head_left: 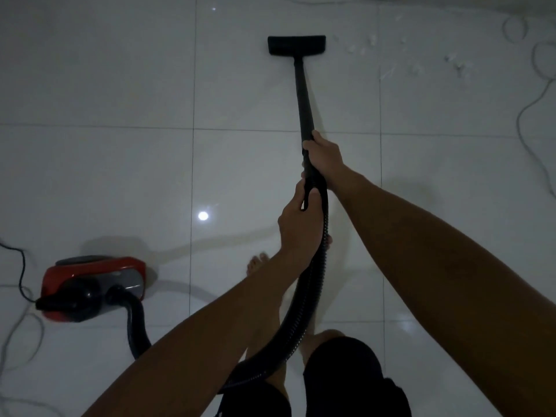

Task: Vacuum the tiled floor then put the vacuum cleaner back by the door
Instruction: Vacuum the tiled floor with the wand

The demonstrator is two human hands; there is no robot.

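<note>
Two hands, right (326, 156) above left (298, 225), wrapped round wand (302, 91), nozzle (296, 45) flat on floor (120, 85) beside scraps (457, 67); risk of hose (304, 299) snagging legs, cable (529, 106) being sucked in

We see from one camera on the person's head. It looks forward and down at the shiny white tiled floor (120, 176). The two bare arms are close, low in the frame; the far floor is up top.
</note>
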